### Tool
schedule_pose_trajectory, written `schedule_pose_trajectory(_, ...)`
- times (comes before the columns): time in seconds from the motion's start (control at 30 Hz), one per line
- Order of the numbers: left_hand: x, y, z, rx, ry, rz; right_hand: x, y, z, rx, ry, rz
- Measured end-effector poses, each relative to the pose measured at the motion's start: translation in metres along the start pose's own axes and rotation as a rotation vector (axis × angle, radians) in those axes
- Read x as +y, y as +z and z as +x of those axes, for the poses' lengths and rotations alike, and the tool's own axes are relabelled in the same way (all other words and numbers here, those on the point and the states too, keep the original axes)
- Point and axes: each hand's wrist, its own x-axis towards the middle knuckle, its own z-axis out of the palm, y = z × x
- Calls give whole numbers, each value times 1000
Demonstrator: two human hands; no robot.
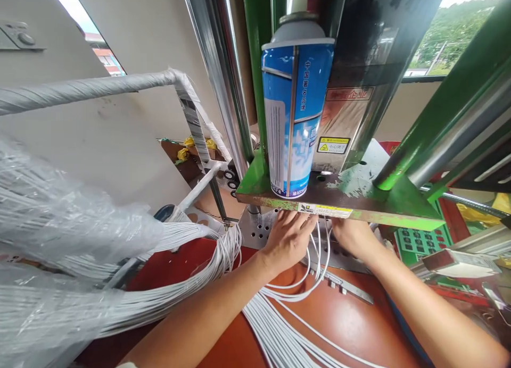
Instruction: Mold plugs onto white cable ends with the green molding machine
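Left hand [290, 232]: placed under the front edge of a green machine plate [403, 215], back of the hand turned up, fingers bent forward; the fingertips are hidden by the plate, so whether anything is gripped cannot be told.
Right hand [351, 236]: reached in under the same edge from the other side; its fingers are covered, and its grip cannot be told.
White cables [328, 251]: looped down from under the plate between the two hands, close beside the left one, and curved toward the lower left.
Cable bundle [279, 331]: spread in a fan over a red-brown work surface [355, 331], below the hands.
Metal bar [353, 290]: laid on that surface, just below the right hand.
Spray can [297, 118]: stood upright on the plate, blue and white, above the left hand.
Left side: more cables, sheathed in clear plastic [59, 198], are seen beside a frame [88, 93] wrapped in film.
Right side: a green keypad [423, 240] is partly hidden by the right forearm.
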Motion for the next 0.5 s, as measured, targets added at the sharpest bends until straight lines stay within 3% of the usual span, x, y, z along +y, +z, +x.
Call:
schedule_pose_trajectory(0.17,16,-6,-2,-113,-106,89,-42,14,-45,-81,-118,-343)
schedule_pose_trajectory(0.3,11,3,1,-139,-112,112,-52,24,-37,-125,-46,-440)
schedule_pose_trajectory(0.5,1,23,5,-54,-85,51,-49,27,-21,-96,-17,-352)
